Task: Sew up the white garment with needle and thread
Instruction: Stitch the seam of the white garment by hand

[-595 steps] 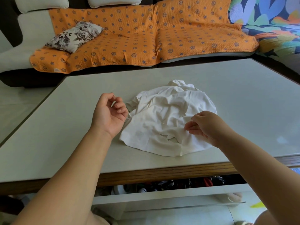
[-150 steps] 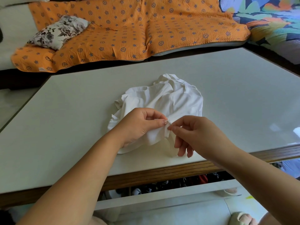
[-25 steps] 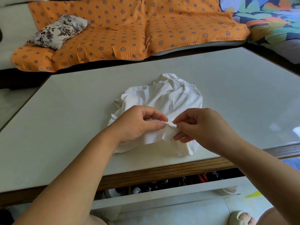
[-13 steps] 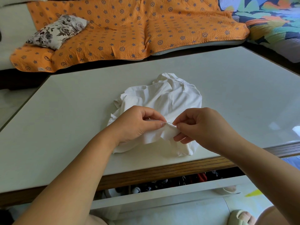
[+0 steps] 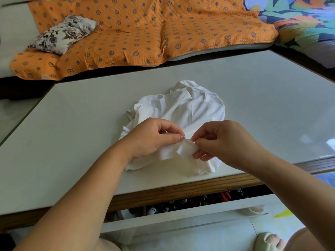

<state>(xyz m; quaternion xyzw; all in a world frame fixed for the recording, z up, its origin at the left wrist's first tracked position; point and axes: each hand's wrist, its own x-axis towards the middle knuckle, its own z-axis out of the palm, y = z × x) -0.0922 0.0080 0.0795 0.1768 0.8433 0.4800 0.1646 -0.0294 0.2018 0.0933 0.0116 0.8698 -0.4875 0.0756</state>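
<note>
White garment [image 5: 183, 109], a soft crumpled heap, lies under and beyond both hands on the smooth pale table [image 5: 72, 124]. The left hand [image 5: 154, 138] pinches a raised fold. The right hand [image 5: 223, 142], just beside it, pinches a thin needle [image 5: 188, 139]. Far beyond lie a quilted orange sofa cover [image 5: 145, 29] and a floral cushion [image 5: 63, 33].

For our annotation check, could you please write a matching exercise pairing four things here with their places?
Things:
1 crumpled white cloth garment
2 grey floral cushion
3 orange star-patterned quilted cover
4 pale green slipper

Places:
A floor, bottom right
B pale table
C draped over sofa
D on the orange cover

Pairs: 1-B, 2-D, 3-C, 4-A
</note>
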